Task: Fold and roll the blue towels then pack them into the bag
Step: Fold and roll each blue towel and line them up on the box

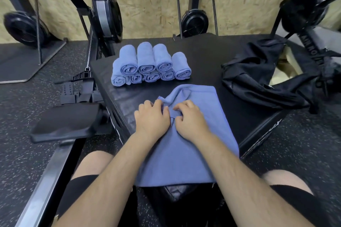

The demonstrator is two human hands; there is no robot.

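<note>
- A black padded vinyl platform [206,55] fills the middle. Its left edge runs from 11 to 7 o'clock, close beside a black rowing machine's seat [68,121].
- A flat blue cloth towel [184,153] lies from the centre down to 6 o'clock. Its near edge hangs over the platform's near edge between the person's knees, and its right edge stops just short of the platform's right edge at 4 o'clock.
- A slumped black fabric bag [258,79] sits at 2 o'clock, draping over the platform's right edge. A bare wedge of platform lies between it and the flat towel.
- A stack of rolled blue towels [147,64] stands at 12 o'clock in two tiers with the spiral ends facing the person. Only a narrow bare strip separates it from the flat towel's far edge.
- The left hand [152,118] has its fingers curled, grasping the flat towel's folded-over far left corner.
- The right hand [191,119], almost touching the left, bunches the same cloth under bent fingers.
</note>
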